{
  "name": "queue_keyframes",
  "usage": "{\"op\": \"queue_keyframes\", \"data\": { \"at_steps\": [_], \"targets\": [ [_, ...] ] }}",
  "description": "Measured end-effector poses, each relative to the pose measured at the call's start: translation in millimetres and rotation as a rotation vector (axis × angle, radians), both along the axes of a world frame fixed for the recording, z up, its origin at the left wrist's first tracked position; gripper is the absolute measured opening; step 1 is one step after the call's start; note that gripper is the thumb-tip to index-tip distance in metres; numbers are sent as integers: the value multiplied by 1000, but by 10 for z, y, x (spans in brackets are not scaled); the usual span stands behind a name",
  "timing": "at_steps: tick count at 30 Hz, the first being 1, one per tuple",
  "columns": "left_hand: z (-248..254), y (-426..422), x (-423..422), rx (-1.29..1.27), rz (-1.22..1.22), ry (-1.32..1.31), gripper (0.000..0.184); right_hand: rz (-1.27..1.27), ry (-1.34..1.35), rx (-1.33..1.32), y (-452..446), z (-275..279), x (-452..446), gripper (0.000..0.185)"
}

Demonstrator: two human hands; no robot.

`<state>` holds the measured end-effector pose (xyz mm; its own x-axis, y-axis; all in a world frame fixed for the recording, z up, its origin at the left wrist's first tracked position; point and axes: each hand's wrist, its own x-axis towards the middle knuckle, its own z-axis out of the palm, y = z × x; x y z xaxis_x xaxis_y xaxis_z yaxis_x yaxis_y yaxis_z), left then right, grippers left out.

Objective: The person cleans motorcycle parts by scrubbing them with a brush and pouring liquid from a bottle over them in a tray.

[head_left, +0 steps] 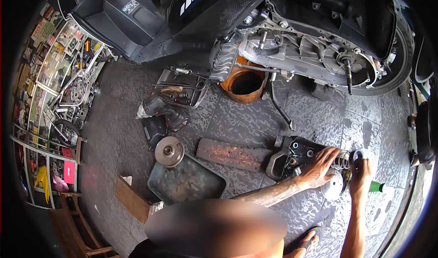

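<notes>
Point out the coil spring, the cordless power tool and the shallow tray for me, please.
Coil spring (341, 160): head view, on its visible coils.
Cordless power tool (157, 105): head view, on its upper body.
Shallow tray (188, 185): head view, on its bare floor.

You get the brightest light from the right edge, with glare on the floor (381, 212) at lower right and dimmer tones at centre left. Your lens curves the shelves (46, 89) at far left, corners go black, and an oval blur covers lower centre.

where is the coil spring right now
In the head view, the coil spring is right of centre, between the left hand and the right hand, just above the pale round disc.
</notes>
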<state>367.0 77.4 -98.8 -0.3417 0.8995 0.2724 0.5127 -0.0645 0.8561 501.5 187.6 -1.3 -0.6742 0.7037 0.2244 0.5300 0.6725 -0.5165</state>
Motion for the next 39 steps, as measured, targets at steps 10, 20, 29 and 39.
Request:
{"op": "queue_keyframes", "data": {
  "at_steps": [10,20,29,39],
  "targets": [
    [13,283,-82,145,-22,20,85,50,1,17,-165,20,8,24],
    [-71,144,-203,21,31,198,61,-78,72,-33,76,13,28,18],
    [62,260,-335,-158,53,442,44,-134,138,-43,-8,-46,295,20],
    [197,8,-474,-59,104,-33,50,-435,514,-280,-386,-450,195,16]
  ]
}}
